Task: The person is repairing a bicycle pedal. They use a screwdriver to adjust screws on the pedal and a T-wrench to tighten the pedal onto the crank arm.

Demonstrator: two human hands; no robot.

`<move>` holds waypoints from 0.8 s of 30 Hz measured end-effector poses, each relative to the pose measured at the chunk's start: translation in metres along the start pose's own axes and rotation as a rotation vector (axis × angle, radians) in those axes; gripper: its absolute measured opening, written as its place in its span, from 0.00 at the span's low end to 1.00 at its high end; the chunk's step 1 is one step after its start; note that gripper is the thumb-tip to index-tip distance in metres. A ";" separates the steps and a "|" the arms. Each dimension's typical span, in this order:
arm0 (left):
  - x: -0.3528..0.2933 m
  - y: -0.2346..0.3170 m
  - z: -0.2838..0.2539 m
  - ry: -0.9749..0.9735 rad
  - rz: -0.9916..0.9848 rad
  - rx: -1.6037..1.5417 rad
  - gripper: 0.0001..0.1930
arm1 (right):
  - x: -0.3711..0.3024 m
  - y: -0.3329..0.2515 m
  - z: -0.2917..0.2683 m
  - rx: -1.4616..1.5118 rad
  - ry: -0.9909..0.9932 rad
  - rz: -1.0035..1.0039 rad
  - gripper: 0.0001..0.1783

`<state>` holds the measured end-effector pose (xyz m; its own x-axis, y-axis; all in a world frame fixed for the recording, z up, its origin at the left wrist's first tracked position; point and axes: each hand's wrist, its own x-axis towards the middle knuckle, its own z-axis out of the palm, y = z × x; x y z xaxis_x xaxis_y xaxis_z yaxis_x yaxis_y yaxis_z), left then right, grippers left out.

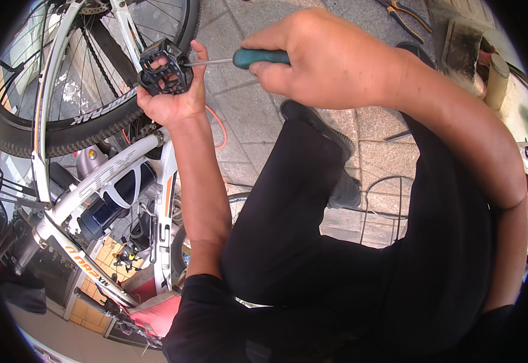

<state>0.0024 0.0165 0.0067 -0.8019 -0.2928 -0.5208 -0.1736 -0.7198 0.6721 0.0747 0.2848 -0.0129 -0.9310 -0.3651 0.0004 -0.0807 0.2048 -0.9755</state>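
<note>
A black bicycle pedal [166,68] sits in my left hand [179,104], its fingers wrapped round the cage, with some fingertips showing through the openings. My right hand [327,60] grips the green handle of a screwdriver [261,58]. The thin metal shaft runs leftward, and its tip meets the pedal's right end, near my left fingertips. Just what the tip touches inside that end is too small to tell. Close behind the pedal is the tyre [94,124] of a bicycle whose white frame [103,172] lies at the left.
Pliers [406,18] lie on the paving [239,121] at the top right. A cylindrical container [497,81] stands at the right edge. An orange cable [223,124] curves beside my left forearm. Dark thin rods or cables [385,212] lie near my shoe [321,130]. A dark blue bottle [116,199] is on the frame.
</note>
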 end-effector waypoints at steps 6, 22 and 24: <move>0.003 0.003 -0.003 -0.015 -0.024 -0.035 0.24 | -0.008 0.001 0.006 -0.239 0.053 -0.088 0.18; 0.004 -0.001 0.001 0.058 0.038 -0.001 0.18 | -0.016 0.018 0.017 -0.638 0.146 -0.440 0.29; 0.002 -0.002 0.003 0.051 0.041 -0.006 0.18 | -0.016 0.018 0.018 -0.651 0.146 -0.446 0.29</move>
<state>-0.0005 0.0193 0.0057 -0.7779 -0.3541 -0.5192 -0.1376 -0.7101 0.6905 0.0947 0.2784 -0.0346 -0.7957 -0.4244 0.4322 -0.6056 0.5730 -0.5522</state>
